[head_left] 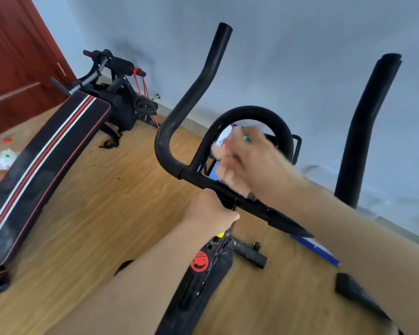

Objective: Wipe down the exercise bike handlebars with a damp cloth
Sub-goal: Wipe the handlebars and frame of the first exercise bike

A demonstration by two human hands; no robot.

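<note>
The black handlebars [191,93] of the exercise bike fill the middle of the view, with two upright horns and a round centre loop [271,114]. My left hand [209,210] grips the crossbar just above the stem. My right hand [244,160] is blurred and hovers over the crossbar inside the loop, fingers curled. A white, purple and blue packet [224,139] shows at its fingertips and seems to be held. A small green spot sits on the back of that hand. No cloth is visible.
A black sit-up bench [46,153] with red and white stripes lies on the wooden floor to the left, with red resistance bands behind it. A blue flat item [315,249] lies on the floor to the right. A red door [15,56] stands far left, and scraps litter the floor.
</note>
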